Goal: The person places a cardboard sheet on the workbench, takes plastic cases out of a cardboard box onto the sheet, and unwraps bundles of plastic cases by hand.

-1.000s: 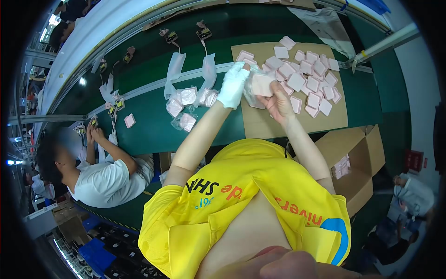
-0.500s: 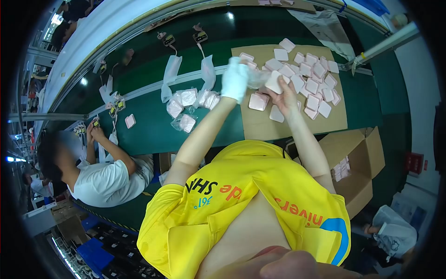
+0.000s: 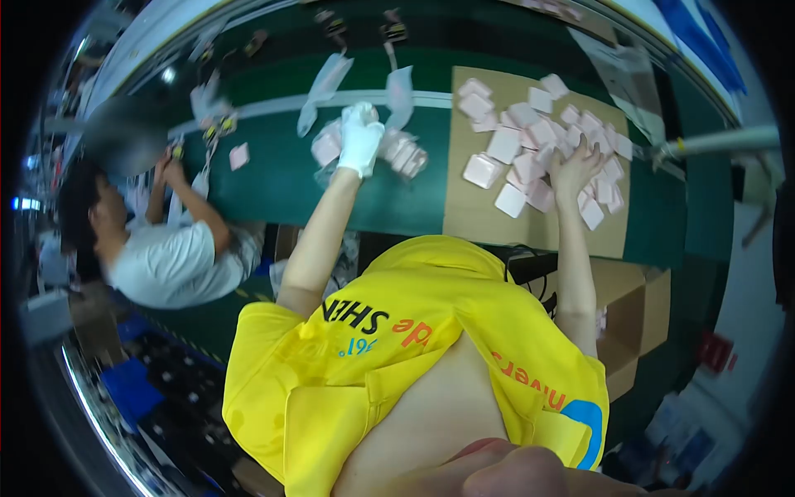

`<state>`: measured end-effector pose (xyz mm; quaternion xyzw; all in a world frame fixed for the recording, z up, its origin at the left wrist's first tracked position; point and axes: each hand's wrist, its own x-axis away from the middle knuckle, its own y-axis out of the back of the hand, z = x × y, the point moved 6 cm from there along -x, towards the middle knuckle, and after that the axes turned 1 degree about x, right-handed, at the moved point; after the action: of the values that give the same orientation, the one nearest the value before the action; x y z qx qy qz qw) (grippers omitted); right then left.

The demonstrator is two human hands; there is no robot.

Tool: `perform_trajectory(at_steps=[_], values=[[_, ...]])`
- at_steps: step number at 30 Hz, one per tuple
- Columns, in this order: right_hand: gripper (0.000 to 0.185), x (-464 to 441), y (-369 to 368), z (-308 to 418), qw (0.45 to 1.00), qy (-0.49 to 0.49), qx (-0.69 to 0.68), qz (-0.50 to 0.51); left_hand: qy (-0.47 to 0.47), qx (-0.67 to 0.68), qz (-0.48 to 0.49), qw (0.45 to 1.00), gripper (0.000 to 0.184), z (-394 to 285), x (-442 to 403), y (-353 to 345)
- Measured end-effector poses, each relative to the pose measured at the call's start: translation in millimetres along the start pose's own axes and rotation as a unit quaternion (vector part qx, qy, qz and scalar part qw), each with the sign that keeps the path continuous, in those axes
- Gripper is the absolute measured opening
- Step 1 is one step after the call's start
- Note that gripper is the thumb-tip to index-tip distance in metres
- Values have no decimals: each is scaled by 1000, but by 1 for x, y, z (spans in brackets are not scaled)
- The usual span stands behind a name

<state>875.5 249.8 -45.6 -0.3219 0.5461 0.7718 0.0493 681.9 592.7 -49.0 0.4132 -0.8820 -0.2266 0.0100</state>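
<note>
My left hand (image 3: 361, 141), in a white glove, is over the bagged pale pink square pieces (image 3: 326, 147) on the green table. Its fingers are curled in, and what they hold, if anything, I cannot make out. More bagged pieces (image 3: 404, 155) lie just to its right. My bare right hand (image 3: 575, 171) reaches onto a pile of loose pale pink square pieces (image 3: 530, 132), fingers spread and touching the pile. The pile lies on a flat cardboard sheet (image 3: 476, 211).
Two strips of clear plastic (image 3: 327, 89) hang over a metal rail (image 3: 431, 98), tied to small devices (image 3: 394, 31). An open cardboard box (image 3: 654, 311) stands below the table at right. A co-worker (image 3: 170, 257) sits at left, near a single pink piece (image 3: 239, 156).
My hands have moved apart. The left went left to the bagged pieces; the right let go of the pale piece it held and moved right onto the pile. The view has shifted.
</note>
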Motion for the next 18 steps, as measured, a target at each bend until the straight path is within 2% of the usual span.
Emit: perform_trajectory(at_steps=[2, 3, 4, 5, 6, 8, 9, 11, 13, 14, 16, 17, 18], values=[[55, 3, 10, 47, 995, 80, -56, 2, -111, -131, -126, 977, 25, 9, -8, 34], [57, 12, -8, 70, 979, 130, -141, 69, -103, -139, -136, 975, 25, 7, -6, 46], [59, 20, -14, 101, 950, 175, -221, 133, -19, -19, -120, 992, 22, 8, -7, 53], [64, 26, -24, 128, 918, 168, -272, 235, 63, 104, -101, 988, 20, 7, -7, 55], [70, 32, -20, 165, 873, 157, -318, 334, 142, 226, -78, 961, 18, 11, -4, 51], [84, 53, -41, 206, 888, 163, -298, 310, 138, 219, -79, 963, 17, 10, 4, 50], [84, 60, -51, 215, 887, 165, -301, 309, 130, 213, -77, 965, 17, 8, 6, 49], [89, 75, -72, 226, 880, 135, -274, 363, 122, 206, -74, 968, 16, 15, 13, 54], [92, 77, -79, 228, 877, 118, -262, 386, 48, 90, -43, 994, 18, 20, 17, 59], [91, 75, -82, 216, 867, 59, -288, 402, 9, 31, -27, 999, 20, 18, 16, 60], [90, 74, -86, 187, 836, -62, -333, 433, 32, 42, 16, 998, 24, 9, 23, 58], [90, 68, -88, 180, 837, -63, -330, 431, 57, 54, 57, 995, 28, -4, 29, 52], [89, 70, -96, 170, 763, -163, -394, 486, 82, 68, 98, 990, 33, -10, 36, 44]])
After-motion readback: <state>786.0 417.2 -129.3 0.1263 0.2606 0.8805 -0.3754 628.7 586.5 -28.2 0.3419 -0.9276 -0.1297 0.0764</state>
